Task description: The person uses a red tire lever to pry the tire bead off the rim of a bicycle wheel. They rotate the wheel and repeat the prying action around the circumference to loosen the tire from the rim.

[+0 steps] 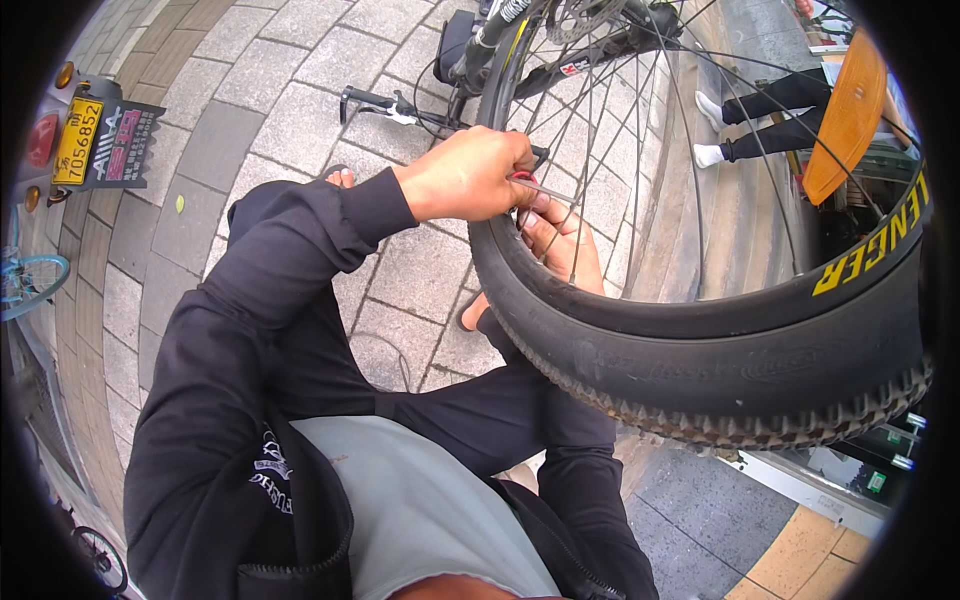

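A bicycle wheel with a knobby black tyre (700, 370) and thin spokes (698, 200) fills the right side of the head view. At the rim's left part, my left hand (462, 175) is closed around a small red tool (522, 176), mostly hidden by its fingers. A thin grey metal piece (548, 188) sticks out from beside the red part toward the spokes. My right hand (572, 252) reaches up behind the tyre and shows between the spokes. Its fingers are pinched together close to the rim, just below my left fingertips; what they grip is hidden.
Beyond my hands lies a handlebar with a brake lever (385, 103) above the paving. A brake disc (585, 15) sits at the hub. On the right are stone steps (680, 235), another person's legs (770, 115) and an orange oval panel (848, 120). A parked vehicle's rear (95, 135) stands far left.
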The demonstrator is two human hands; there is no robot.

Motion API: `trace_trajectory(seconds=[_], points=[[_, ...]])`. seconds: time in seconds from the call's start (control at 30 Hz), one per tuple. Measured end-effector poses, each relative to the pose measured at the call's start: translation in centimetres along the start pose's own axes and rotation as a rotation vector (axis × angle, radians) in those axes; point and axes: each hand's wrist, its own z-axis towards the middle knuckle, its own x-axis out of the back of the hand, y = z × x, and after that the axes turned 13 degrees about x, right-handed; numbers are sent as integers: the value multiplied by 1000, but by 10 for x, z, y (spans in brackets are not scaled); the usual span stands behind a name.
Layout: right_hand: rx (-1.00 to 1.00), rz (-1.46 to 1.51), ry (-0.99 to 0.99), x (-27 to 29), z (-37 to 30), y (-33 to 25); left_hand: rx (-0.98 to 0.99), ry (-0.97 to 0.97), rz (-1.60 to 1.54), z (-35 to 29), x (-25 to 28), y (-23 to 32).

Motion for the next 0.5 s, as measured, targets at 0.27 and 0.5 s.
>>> trace_trajectory(seconds=[0.27, 0.5], points=[[80, 89, 39, -3, 22, 23, -97, 274, 218, 2, -26, -17], [181, 105, -44, 2, 32, 19, -161, 216, -21, 7, -10, -23]])
